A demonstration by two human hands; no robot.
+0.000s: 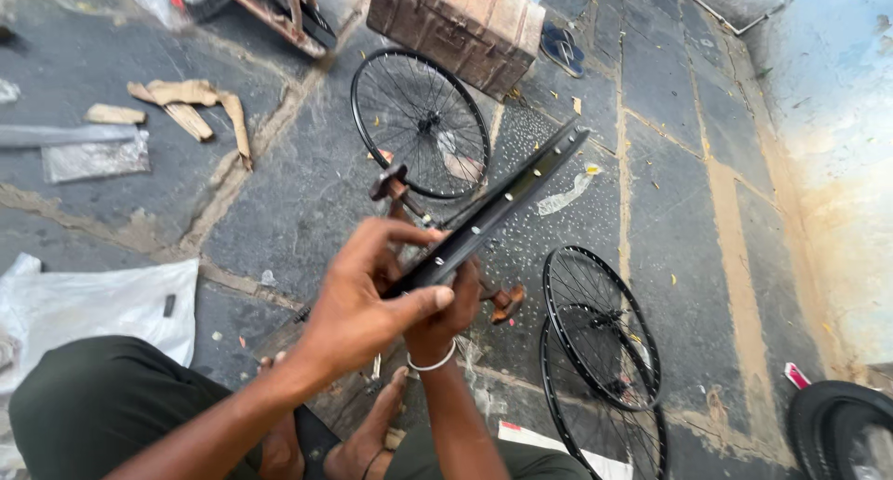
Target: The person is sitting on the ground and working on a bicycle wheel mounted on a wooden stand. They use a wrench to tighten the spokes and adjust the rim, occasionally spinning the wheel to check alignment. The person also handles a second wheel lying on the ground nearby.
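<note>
Both hands (372, 294) grip black rim (493, 206) above stone floor (307, 192)

black wheel rim (502, 196) | bare, spoke holes visible | edge-on, tilted | held above floor

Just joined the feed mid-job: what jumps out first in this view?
Dead centre, the left hand and right hand grip a black bicycle rim, seen edge-on and slanting up to the right. Spoked wheels lie on the stone floor: one wheel just beyond, two overlapping wheels at lower right.
</note>
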